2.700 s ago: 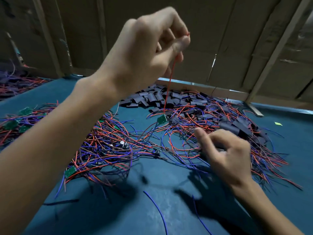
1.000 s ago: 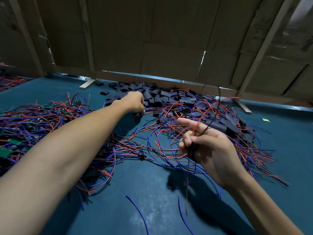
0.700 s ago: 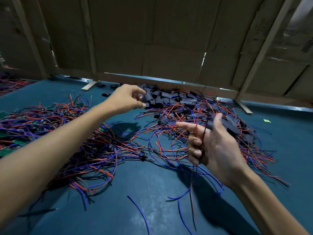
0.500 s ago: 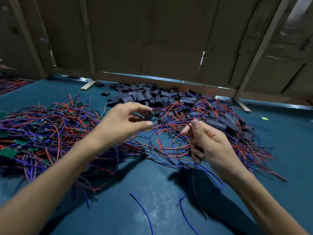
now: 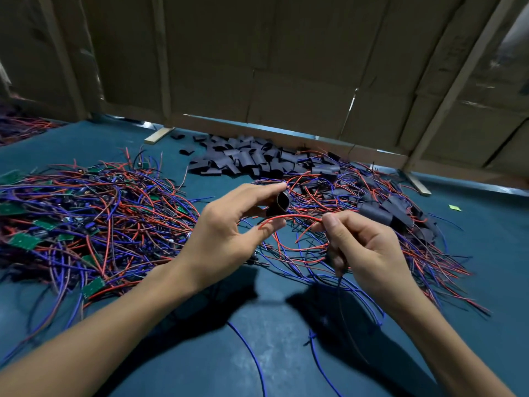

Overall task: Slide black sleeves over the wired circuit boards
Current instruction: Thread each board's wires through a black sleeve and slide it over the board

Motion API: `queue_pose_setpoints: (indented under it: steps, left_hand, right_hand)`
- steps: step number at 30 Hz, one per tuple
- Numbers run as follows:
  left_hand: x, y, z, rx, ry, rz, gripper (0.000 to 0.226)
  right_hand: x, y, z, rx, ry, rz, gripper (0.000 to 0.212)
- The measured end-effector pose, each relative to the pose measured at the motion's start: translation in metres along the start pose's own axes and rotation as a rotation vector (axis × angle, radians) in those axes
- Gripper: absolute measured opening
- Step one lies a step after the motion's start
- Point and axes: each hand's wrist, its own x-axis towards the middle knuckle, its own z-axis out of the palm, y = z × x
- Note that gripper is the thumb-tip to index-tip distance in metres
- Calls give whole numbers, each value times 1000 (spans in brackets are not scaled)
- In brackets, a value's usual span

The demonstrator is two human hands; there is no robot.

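My left hand (image 5: 226, 236) pinches a short black sleeve (image 5: 280, 204) between thumb and fingers, its open end turned toward my right hand. My right hand (image 5: 363, 250) grips a bundle of wires; a red wire (image 5: 294, 217) arcs from it toward the sleeve's mouth, and blue and dark wires hang below the fist. The board on these wires is hidden inside my right hand. A heap of loose black sleeves (image 5: 246, 161) lies at the back of the table.
A tangle of red and blue wires with small green circuit boards (image 5: 86, 213) covers the left of the blue table (image 5: 200, 353). Sleeved boards with wires (image 5: 395, 213) pile up on the right. Cardboard walls (image 5: 286, 67) close the back.
My left hand reached to the sleeve heap, picked up one black sleeve and brought it back to the middle. My right hand lifted its wires and now points a red wire at the sleeve.
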Motion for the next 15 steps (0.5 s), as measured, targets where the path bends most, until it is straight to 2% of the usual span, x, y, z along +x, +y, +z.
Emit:
queue_pose_setpoints:
  steps: [10,15]
  left_hand:
    - [1,-4,-4,0,-39,28,45]
    - [1,-1,-6,-7,-78,31,45]
  right_hand:
    - [5,-1,-8,53,177,-99,25]
    - [6,0,-8,16,197,-152,20]
